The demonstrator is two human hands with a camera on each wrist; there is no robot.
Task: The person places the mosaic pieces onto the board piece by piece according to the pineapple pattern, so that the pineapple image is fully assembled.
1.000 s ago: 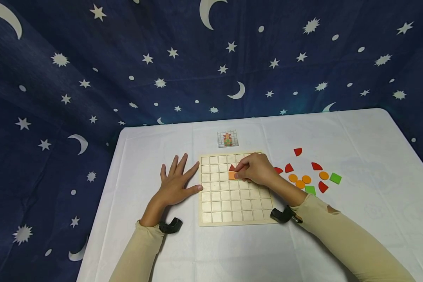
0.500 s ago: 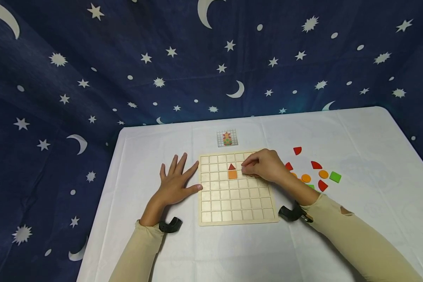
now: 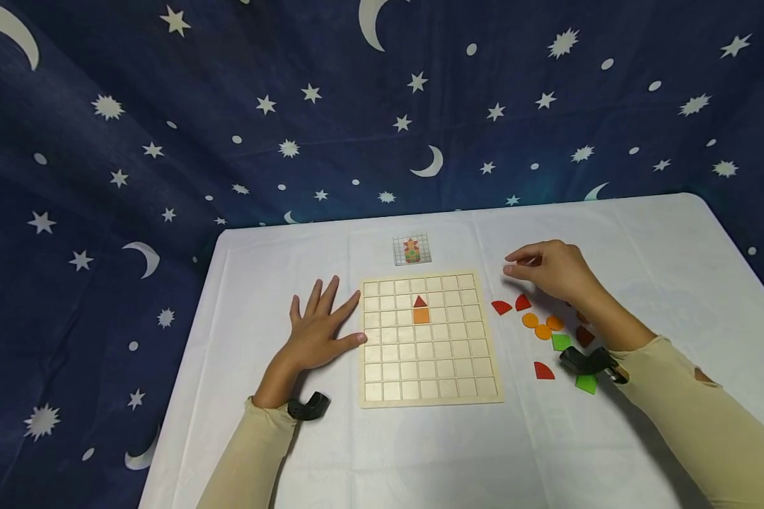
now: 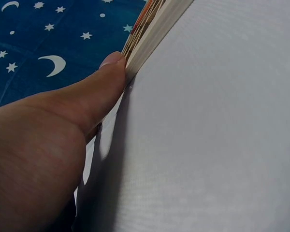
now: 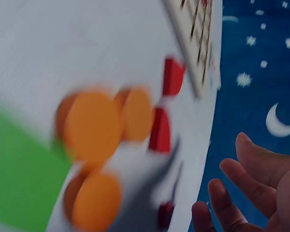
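Observation:
My left hand (image 3: 321, 332) lies spread on the white cloth, its thumb (image 4: 104, 79) against the left edge of a wooden grid board (image 3: 400, 390). Within the grid, a red triangle (image 3: 419, 302) sits directly above an orange square (image 3: 421, 315). Right of the board, my right hand (image 3: 554, 270) hovers over the tabletop with loosely bent fingers (image 5: 246, 181) and nothing between them. Red quarter-circle pieces (image 3: 501, 307), orange discs (image 3: 530, 321) and a green square (image 3: 561, 343) lie below it. The hand and forearm cover some of the pieces.
A small pattern card (image 3: 412, 249) with a coloured figure on a grid lies beyond the board. Nearer the front are another red quarter-circle (image 3: 544, 371) and a green square (image 3: 586, 384), partly under the wrist camera (image 3: 584, 360). A star-printed blue curtain (image 3: 331, 127) hangs behind the table.
My right hand has left the orange square on the board and moved right, over the loose pieces. Pieces formerly under the forearm now show. The left hand has stayed put.

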